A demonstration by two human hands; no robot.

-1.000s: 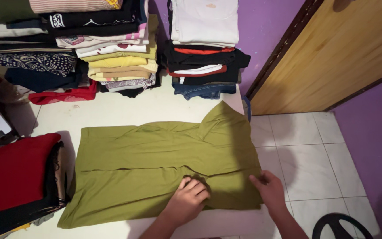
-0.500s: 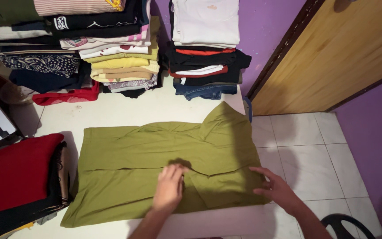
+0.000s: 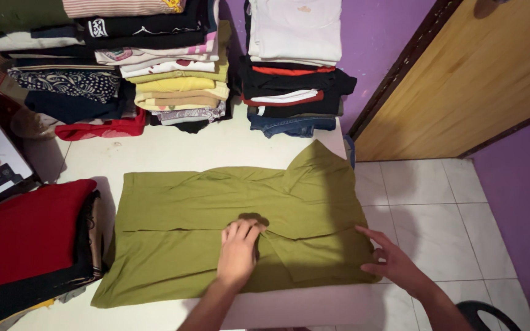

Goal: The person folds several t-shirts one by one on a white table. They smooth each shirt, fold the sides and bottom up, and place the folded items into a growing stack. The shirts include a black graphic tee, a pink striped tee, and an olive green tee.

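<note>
On the white table (image 3: 173, 150), a green shirt (image 3: 185, 239) lies flat, long axis left to right.
Left hand (image 3: 238, 254) presses flat at its middle fold, fingers together; right hand (image 3: 394, 260), fingers spread, touches its right edge.

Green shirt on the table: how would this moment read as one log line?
left hand: flat on green shirt | right hand: open, at shirt's right edge | white table: folded stacks behind

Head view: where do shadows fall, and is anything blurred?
Head view: sharp overall; the left hand casts a small dark shadow on the olive-green cotton shirt, the right hand shades the shirt's edge, and soft shadows cross the white floor tiles.
</note>
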